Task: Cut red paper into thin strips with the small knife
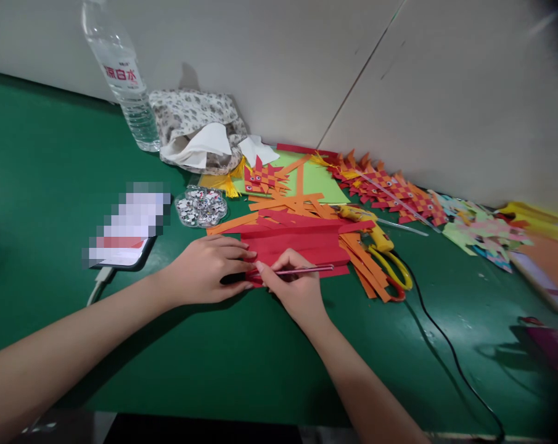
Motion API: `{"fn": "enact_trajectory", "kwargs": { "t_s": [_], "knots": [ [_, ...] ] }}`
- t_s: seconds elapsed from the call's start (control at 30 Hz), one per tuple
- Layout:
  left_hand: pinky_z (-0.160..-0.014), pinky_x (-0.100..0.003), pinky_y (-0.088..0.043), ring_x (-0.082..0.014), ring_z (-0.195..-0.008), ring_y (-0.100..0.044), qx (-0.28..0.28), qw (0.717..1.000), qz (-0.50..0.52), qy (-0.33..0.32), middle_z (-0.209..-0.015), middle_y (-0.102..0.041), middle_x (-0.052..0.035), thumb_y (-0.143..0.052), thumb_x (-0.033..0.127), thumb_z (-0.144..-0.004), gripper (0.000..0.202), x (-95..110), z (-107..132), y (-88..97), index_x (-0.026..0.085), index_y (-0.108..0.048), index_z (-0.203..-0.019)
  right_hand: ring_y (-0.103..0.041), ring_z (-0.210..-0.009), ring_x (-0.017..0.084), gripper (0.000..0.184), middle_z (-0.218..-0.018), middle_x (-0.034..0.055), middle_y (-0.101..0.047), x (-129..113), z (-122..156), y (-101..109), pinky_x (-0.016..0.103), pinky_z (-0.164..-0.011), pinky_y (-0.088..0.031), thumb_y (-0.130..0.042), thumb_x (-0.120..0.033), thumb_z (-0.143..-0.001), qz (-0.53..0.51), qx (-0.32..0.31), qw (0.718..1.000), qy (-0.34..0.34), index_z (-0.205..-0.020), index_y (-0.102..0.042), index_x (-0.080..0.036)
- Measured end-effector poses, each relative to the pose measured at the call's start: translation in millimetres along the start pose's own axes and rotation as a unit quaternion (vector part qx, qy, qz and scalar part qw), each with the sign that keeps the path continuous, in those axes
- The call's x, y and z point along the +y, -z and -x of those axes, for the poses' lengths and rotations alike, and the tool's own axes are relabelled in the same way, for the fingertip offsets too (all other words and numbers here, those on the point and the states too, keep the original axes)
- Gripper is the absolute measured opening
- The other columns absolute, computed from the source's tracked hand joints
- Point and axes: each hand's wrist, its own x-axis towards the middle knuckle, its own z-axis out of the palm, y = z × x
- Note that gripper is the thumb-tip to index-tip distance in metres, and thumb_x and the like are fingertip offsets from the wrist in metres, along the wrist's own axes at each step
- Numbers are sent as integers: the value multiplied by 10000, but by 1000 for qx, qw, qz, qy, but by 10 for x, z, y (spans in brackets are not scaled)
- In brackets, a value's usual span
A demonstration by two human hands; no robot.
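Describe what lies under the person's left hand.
The left hand presses flat on red paper strips over the green table. How far the paper runs beneath the palm is hidden.

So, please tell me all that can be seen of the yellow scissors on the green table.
The yellow scissors lie flat on the green table, to the right of the red paper strips. Their looped handles look like plastic, with a reddish edge at the lower end. The blades are hidden under orange strips. A yellow glue gun lies against them. No hand touches them.
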Motion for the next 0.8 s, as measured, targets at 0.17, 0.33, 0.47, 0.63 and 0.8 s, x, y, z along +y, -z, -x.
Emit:
{"fn": "enact_trajectory", "kwargs": {
  "t_s": [0.17,0.33,0.47,0.63,0.8],
  "knots": [
    [-885,-376,-556,-241,-1030,-676,-4,1000,1,-1,-1095,-733,-54,-554,368,-892,279,5,2,4,201,-734,-1026,-423,-433,96,332,-477,-64,-459,7,-6,5,232,-445,-347,-677,-313,-771,2,13,1000,7,-575,-424,-225],
    [-901,-378,-549,-241,-1033,-674,3,1000,11,3,-1093,-732,-59,-561,369,-888,272,6,7,0,202,-738,-1010,-466,-437,104,326,-481,-54,-499,-19,-9,-1,237,-451,-370,-686,-320,-769,-2,-6,1000,3,-578,-441,-222],
    [-902,-374,-549,-234,-1028,-675,0,1000,8,-1,-1100,-730,-60,-561,361,-887,275,-3,9,-5,206,-730,-1039,-413,-431,92,335,-475,-72,-429,1,-11,-6,229,-439,-337,-679,-299,-764,2,20,1000,20,-569,-417,-224],
    [-887,-369,-555,-239,-1033,-674,-2,1000,-2,-3,-1090,-735,-50,-553,368,-892,274,0,-3,3,202,-737,-1009,-468,-450,104,328,-500,-51,-498,11,-2,-3,239,-461,-375,-688,-325,-773,-16,0,1000,0,-583,-440,-222],
    [-880,-359,-558,-236,-1024,-678,-2,1000,-5,-6,-1083,-737,-56,-559,371,-888,272,5,0,11,205,-738,-1011,-450,-444,97,335,-486,-63,-463,16,19,-3,236,-455,-360,-695,-302,-774,-10,8,1000,12,-579,-435,-221]
  ]
}}
